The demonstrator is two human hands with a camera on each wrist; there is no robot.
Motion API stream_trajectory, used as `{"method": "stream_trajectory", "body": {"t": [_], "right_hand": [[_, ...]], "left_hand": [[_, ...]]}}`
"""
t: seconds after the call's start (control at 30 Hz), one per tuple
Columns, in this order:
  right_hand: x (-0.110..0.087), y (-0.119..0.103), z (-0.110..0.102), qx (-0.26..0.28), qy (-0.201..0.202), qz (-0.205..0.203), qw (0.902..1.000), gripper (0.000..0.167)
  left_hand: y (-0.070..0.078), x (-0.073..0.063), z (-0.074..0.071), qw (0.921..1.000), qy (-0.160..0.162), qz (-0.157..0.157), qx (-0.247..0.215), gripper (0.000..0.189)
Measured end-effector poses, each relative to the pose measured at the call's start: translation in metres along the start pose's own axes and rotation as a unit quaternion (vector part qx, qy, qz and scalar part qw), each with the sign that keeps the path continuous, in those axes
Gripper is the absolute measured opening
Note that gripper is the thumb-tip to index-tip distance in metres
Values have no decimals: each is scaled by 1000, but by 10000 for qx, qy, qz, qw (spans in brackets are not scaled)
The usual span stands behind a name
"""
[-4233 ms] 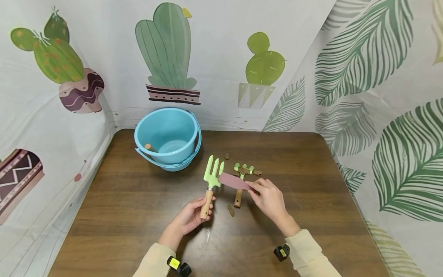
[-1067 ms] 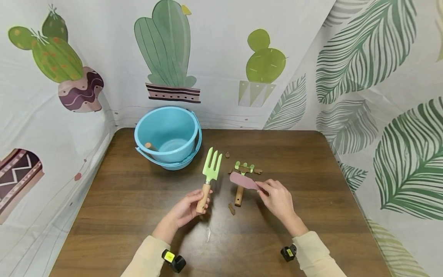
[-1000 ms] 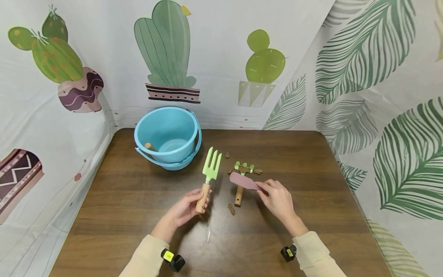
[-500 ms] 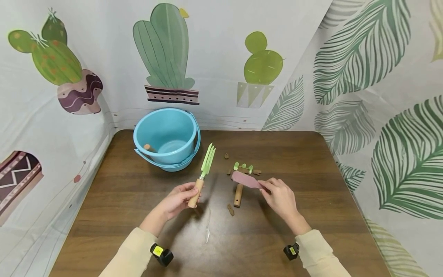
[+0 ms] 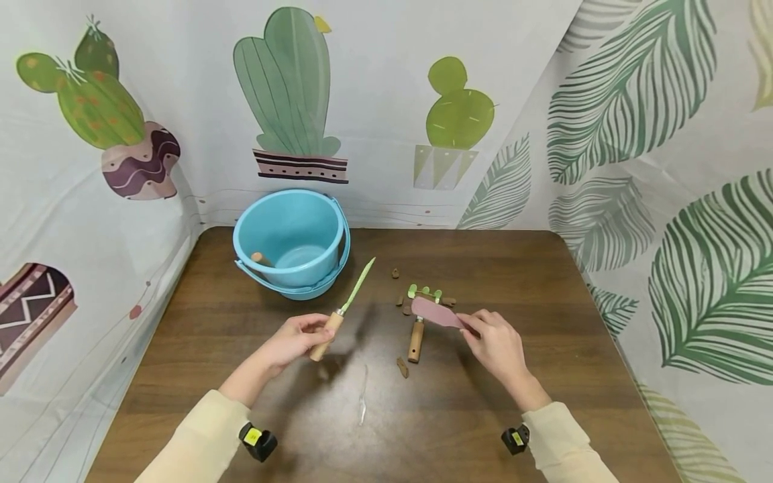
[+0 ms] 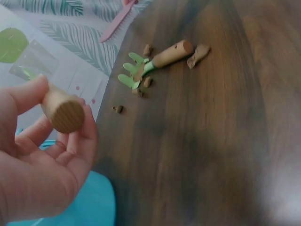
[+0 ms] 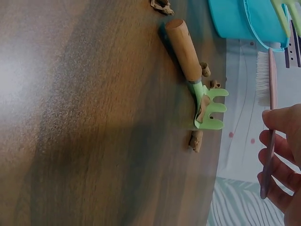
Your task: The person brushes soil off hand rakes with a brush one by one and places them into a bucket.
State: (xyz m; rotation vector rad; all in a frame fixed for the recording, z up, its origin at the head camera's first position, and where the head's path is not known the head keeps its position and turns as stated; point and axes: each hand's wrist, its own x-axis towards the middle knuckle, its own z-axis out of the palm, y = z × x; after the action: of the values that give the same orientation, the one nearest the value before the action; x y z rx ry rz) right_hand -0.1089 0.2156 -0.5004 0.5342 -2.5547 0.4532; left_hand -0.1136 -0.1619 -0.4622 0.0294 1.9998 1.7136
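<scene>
My left hand (image 5: 296, 341) grips the wooden handle of a small green garden fork (image 5: 335, 322), raised over the table with its head edge-on to the head view. In the left wrist view, the butt of that handle (image 6: 67, 114) faces the camera between thumb and fingers. The right hand (image 5: 498, 342) pinches a pink brush (image 5: 435, 312), whose white bristles (image 7: 262, 77) show in the right wrist view. Beneath the brush in the head view lies a small green rake with a wooden handle (image 5: 415, 341), prongs pointing away. Brown clumps (image 7: 196, 141) lie around the rake's head.
A light-blue bucket (image 5: 272, 228) stands at the back left of the wooden table (image 5: 513, 275); a wooden handle (image 5: 258, 257) shows inside it. Another brown clump (image 5: 402, 367) lies nearer me. A thin glossy strip (image 5: 362, 406) shows on the table in front.
Earlier the brush touched the fork's tines; now they are apart. My left hand has moved left and turned the fork edge-on. The brush has shifted right.
</scene>
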Motion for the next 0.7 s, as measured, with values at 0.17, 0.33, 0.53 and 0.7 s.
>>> {"method": "stream_trajectory", "body": {"t": [0.17, 0.33, 0.53, 0.7], "right_hand": [[-2, 2, 0, -69, -2, 35, 10000, 27], [-4, 5, 0, -39, 2, 34, 10000, 27], [-6, 8, -1, -30, -67, 93, 9999, 27], [-7, 10, -1, -50, -119, 141, 9998, 27]], "left_hand": [[4, -1, -6, 9934, 214, 273, 1093, 31], [10, -3, -12, 9583, 643, 734, 2685, 21], [22, -10, -15, 9066, 1075, 897, 3981, 16], [30, -14, -17, 8606, 1351, 1034, 4801, 19]]}}
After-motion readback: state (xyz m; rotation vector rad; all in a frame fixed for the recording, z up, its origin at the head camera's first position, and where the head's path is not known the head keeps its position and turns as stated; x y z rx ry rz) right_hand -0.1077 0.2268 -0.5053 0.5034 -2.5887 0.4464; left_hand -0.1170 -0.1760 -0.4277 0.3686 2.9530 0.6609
